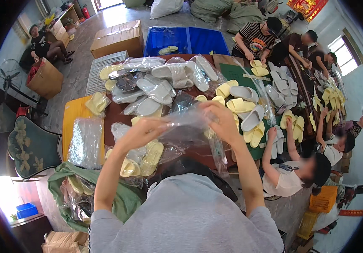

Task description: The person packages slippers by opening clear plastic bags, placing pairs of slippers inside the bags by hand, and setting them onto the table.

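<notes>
A clear plastic bag [183, 124] is stretched between my hands over the table, its middle smeared by motion. My left hand [149, 130] pinches one end of it. At the other end, my right hand [221, 121] has its fingers closed on the plastic. Whether anything is inside the bag I cannot tell. Just beyond lie grey slippers [158, 87], many in clear wrapping. Yellow slippers [152, 157] in plastic sit near my left forearm. To the right of my right hand are loose yellow slippers [240, 105] and grey slippers [253, 118].
A stack of clear bags [85, 143] lies on the yellow board at left. An open green sack [122, 200] with wrapped slippers stands below it. Behind the table are blue bins [166, 38] and a cardboard box [118, 39]. Co-workers [289, 173] handle slippers along the right side.
</notes>
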{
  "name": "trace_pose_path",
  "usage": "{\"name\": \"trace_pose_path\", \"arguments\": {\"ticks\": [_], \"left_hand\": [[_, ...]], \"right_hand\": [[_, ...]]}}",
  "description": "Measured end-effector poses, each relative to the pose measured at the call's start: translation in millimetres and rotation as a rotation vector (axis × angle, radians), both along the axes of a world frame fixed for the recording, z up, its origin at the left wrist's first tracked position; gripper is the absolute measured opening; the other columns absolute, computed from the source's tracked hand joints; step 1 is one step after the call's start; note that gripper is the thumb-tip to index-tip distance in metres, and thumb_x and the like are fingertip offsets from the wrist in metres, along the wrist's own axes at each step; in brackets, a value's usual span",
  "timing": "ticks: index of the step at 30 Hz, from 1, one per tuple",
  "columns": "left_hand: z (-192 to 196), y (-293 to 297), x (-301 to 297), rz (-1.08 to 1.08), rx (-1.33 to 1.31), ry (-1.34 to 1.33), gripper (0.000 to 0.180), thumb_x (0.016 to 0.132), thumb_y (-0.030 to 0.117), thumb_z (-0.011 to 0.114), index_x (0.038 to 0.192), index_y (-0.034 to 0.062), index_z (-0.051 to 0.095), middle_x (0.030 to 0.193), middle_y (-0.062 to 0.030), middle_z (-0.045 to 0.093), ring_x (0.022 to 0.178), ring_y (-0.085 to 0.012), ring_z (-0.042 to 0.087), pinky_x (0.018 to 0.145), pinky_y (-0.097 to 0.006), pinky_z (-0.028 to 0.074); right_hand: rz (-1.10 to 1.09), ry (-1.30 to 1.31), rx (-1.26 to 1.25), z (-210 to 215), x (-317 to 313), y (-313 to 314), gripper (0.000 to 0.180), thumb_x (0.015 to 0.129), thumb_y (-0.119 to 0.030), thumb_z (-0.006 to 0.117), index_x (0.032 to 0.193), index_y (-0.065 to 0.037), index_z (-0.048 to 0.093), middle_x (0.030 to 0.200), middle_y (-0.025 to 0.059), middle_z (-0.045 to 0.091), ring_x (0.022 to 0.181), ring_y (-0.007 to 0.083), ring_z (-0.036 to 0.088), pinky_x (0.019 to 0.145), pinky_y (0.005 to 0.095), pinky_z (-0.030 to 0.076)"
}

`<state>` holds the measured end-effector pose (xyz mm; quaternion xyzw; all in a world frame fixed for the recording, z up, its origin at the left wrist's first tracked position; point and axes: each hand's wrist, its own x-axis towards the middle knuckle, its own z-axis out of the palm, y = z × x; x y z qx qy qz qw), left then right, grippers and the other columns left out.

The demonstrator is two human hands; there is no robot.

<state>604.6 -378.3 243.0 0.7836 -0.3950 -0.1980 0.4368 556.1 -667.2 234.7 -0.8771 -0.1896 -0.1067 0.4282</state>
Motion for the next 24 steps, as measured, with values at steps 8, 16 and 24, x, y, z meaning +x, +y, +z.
{"name": "trace_pose_path", "arguments": {"ticks": [8,16,24], "left_hand": [[38,65,36,0.017,-0.100,0.226,0.029,0.093,0.013,0.052,0.116,-0.0020,0.063,0.109,-0.0084,0.067,0.099,-0.0145,0.061,0.087,-0.027,0.046],[49,119,44,0.194,0.133,0.345,0.030,0.090,0.014,0.053,0.114,0.0003,0.065,0.109,-0.0052,0.067,0.096,-0.0106,0.058,0.085,-0.024,0.045],[45,131,47,0.164,0.078,0.187,0.039,0.079,-0.002,0.045,0.113,-0.0010,0.064,0.112,-0.0080,0.066,0.101,-0.0151,0.058,0.090,-0.026,0.044]], "right_hand": [[0.190,0.230,-0.283,-36,21,-20,0.030,0.077,-0.023,0.070,0.097,-0.002,0.064,0.119,0.0137,0.058,0.108,0.0300,0.056,0.092,0.0366,0.044],[-0.043,-0.026,0.060,-46,3,52,0.058,0.069,-0.028,0.079,0.115,-0.004,0.053,0.115,0.0154,0.055,0.112,0.0330,0.051,0.094,0.0399,0.042],[0.087,0.140,-0.124,-83,-6,60,0.023,0.079,-0.017,0.070,0.096,-0.003,0.065,0.096,0.0111,0.064,0.095,0.0289,0.059,0.083,0.0357,0.046]]}}
